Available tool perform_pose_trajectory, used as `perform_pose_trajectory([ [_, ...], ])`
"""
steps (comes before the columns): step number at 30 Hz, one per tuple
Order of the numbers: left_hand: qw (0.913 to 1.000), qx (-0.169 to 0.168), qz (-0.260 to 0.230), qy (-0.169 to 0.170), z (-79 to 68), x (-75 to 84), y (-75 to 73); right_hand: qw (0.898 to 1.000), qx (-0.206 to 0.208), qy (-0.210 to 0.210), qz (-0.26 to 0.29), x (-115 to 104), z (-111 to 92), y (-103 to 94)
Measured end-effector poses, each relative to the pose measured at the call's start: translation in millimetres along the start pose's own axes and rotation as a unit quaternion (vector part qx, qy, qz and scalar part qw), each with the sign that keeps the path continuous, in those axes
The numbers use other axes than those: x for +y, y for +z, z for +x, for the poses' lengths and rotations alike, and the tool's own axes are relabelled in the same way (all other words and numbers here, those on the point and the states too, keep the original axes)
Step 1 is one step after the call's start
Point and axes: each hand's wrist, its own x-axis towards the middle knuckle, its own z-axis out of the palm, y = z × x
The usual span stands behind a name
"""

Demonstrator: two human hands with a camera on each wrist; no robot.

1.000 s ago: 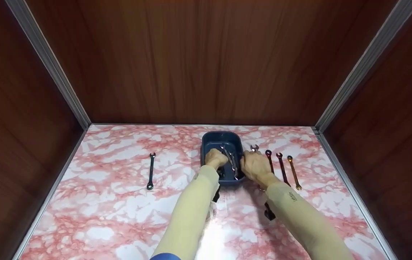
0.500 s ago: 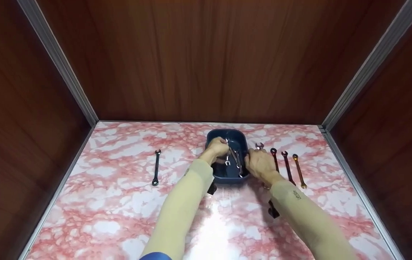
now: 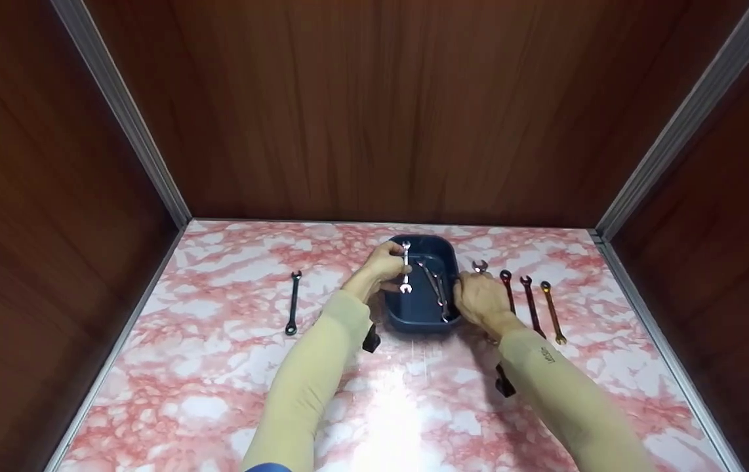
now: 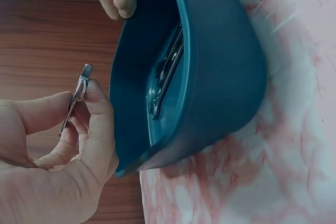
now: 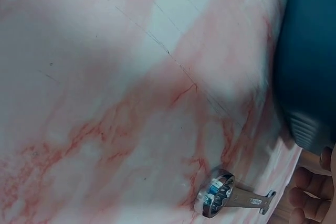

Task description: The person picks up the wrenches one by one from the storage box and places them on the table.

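Note:
In the head view my left hand [image 3: 383, 265] pinches a silver wrench [image 3: 406, 267] over the left side of a dark blue plastic bin [image 3: 420, 324]. The left wrist view shows this wrench [image 4: 79, 94] between thumb and fingertips, beside the bin's rim [image 4: 185, 51]. Several more wrenches [image 3: 437, 288] lie inside the bin. My right hand [image 3: 481, 298] grips the bin's right rim. It partly covers a silver wrench [image 3: 479, 266] on the table, whose ring end [image 5: 215, 195] shows in the right wrist view.
To the left on the marbled table [image 3: 204, 367] lies a dark wrench [image 3: 294, 303]. Right of the bin are two dark reddish wrenches [image 3: 507, 288] [image 3: 532, 305] and a gold one [image 3: 553, 313]. Brown wood-grain panels [image 3: 387, 111] with metal edging enclose the table.
My left hand has lifted a silver wrench out from inside the bin and moved left toward its rim. My right hand stays on the bin's right side. The head view has shifted slightly.

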Motion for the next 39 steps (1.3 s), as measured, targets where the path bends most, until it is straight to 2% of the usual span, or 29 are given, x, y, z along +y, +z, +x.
perform_pose_trajectory([
  [6, 0.9999, 0.011, -0.006, -0.002, -2.4, -2.4, -18.8, 1.0, -0.007, 0.001, 0.002, 1.0, 0.9, 2.4],
  [14, 0.9993, 0.001, -0.036, -0.009, -4.9, -9.3, -47.8, 1.0, -0.006, 0.004, 0.003, 3.0, 1.3, 4.8],
  [22, 0.9986, 0.04, -0.032, -0.013, -9.0, -23.1, -73.2, 1.0, -0.009, 0.001, 0.006, 2.5, 0.5, 3.3],
  [29, 0.9978, 0.06, 0.002, -0.027, -17.6, -35.3, -89.5, 1.0, 0.01, 0.004, 0.016, 1.6, -0.7, 1.0],
  [33, 0.9953, 0.083, 0.034, -0.036, -17.7, -44.4, -97.0, 1.0, 0.01, 0.005, 0.016, 0.8, -1.1, 1.8],
  [37, 0.986, 0.12, 0.108, -0.041, -14.2, -55.1, -102.1, 1.0, 0.01, 0.006, 0.016, 0.6, -1.2, 2.3],
  [39, 0.9794, 0.134, 0.14, -0.056, -11.0, -61.2, -105.1, 1.0, 0.01, 0.003, 0.014, 0.4, -1.5, 2.4],
])
